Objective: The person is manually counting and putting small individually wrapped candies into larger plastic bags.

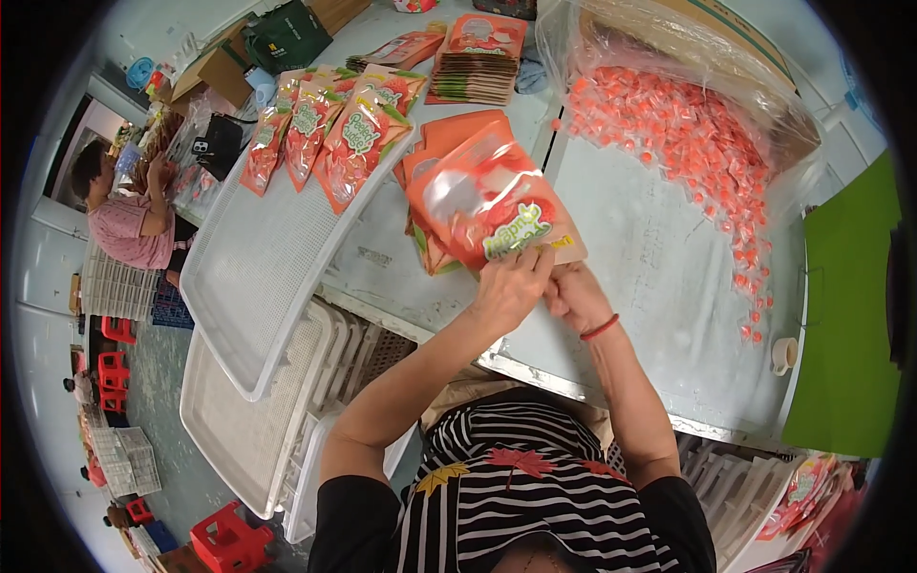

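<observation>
Over the table, an orange-pink stand-up candy pouch [521, 186] with a green-and-white printed label tilts away from me. My left hand [514, 286] pinches its near edge, fingers closed. Right beside it, my right hand [579, 298] is closed on the same edge, a red band round its wrist. Whether the pouch's mouth is parted there is hidden by my fingers. Under and behind it lie more flat orange pouches [458, 131]. To the right, a heap of small wrapped orange-red candies [669, 129] spills from a clear plastic bag [798, 158] onto the table.
Filled pouches [358, 134] stand on a white mesh tray [258, 272] at left, above stacked trays [244, 401]. A pile of flat pouches [478, 62] sits at the back. A tape roll [784, 356] lies near a green board [850, 315]. Another person [129, 215] works far left.
</observation>
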